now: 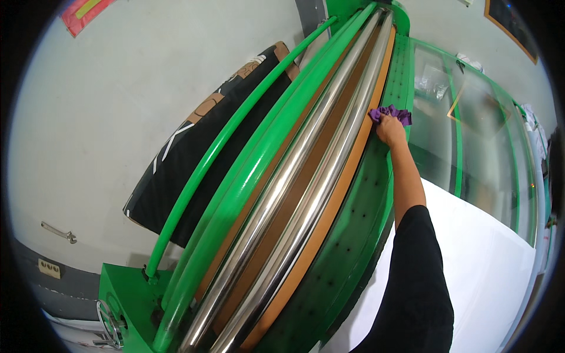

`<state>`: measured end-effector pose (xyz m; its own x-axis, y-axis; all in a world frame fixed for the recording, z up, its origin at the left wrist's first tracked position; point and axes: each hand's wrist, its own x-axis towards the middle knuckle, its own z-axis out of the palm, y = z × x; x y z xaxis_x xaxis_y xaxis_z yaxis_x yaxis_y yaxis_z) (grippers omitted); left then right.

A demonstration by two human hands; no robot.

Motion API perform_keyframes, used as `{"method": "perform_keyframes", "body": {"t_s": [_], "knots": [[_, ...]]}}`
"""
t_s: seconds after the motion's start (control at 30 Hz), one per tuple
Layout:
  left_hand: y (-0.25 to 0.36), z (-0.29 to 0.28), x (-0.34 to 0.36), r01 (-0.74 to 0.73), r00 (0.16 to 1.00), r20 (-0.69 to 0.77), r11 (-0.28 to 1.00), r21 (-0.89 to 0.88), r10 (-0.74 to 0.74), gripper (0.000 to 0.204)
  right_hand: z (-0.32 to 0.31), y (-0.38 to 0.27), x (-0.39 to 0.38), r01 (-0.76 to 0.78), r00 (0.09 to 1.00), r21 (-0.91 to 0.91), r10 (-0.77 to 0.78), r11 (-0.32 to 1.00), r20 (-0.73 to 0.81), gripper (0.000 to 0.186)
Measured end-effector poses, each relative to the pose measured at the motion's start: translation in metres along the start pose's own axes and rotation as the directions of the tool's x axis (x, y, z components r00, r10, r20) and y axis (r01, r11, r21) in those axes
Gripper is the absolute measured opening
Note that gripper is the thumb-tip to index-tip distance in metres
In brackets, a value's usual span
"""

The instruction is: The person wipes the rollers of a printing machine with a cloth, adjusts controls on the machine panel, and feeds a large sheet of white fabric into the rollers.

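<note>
At two o'clock, the right hand's (391, 130) fingers are closed around a crumpled purple cloth (401, 113), beside the orange band (291, 275). It looks light, soft and pliable; gripping its bunched middle should suit. The left hand is out of view.

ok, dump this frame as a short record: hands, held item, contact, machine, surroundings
left hand: out of view
right hand: closed on cloth, arm extended
cloth: purple, bunched
contact: cloth at the outer edge of the orange band; pressure can't be told
rollers: two, shiny metal, side by side
frame: green bars left of rollers
right side: white surface, clear panel beyond
wall: wrench and outlet, lower left
</note>
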<state>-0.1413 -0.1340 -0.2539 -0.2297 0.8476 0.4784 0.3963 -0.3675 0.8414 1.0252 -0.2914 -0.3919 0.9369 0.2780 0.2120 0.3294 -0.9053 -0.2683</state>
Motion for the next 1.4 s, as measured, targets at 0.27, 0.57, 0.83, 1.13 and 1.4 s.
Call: {"method": "perform_keyframes", "body": {"t_s": [0.27, 0.57, 0.83, 1.13, 1.4], "knots": [[0.099, 0.061, -0.016, 0.028, 0.992, 0.113, 0.975, 0.222, -0.054, 0.081, -0.036, -0.036, -0.112, 0.173, 0.977, -0.024, -0.169, 0.985, 0.134, 0.041], [0.100, 0.060, -0.023, -0.327, 0.939, 0.139, 0.690, 0.646, 0.315, 0.066, -0.094, -0.178, -0.470, 0.259, 0.920, 0.139, -0.288, 0.956, 0.265, 0.039], [0.083, 0.058, -0.024, -0.495, 0.802, 0.253, 0.364, 0.789, 0.542, 0.061, -0.090, -0.180, -0.591, 0.341, 0.898, 0.189, -0.379, 0.921, 0.225, 0.052], [0.124, 0.090, -0.028, -0.356, 0.920, 0.117, 0.670, 0.651, 0.375, 0.061, -0.070, -0.107, -0.285, -0.002, 0.990, 0.194, -0.025, 0.981, 0.137, 0.054], [0.121, 0.096, -0.017, -0.238, 0.969, 0.078, 0.806, 0.542, 0.234, 0.062, -0.024, -0.027, -0.084, -0.004, 0.999, 0.066, 0.002, 0.998, 0.033, 0.048]]}}
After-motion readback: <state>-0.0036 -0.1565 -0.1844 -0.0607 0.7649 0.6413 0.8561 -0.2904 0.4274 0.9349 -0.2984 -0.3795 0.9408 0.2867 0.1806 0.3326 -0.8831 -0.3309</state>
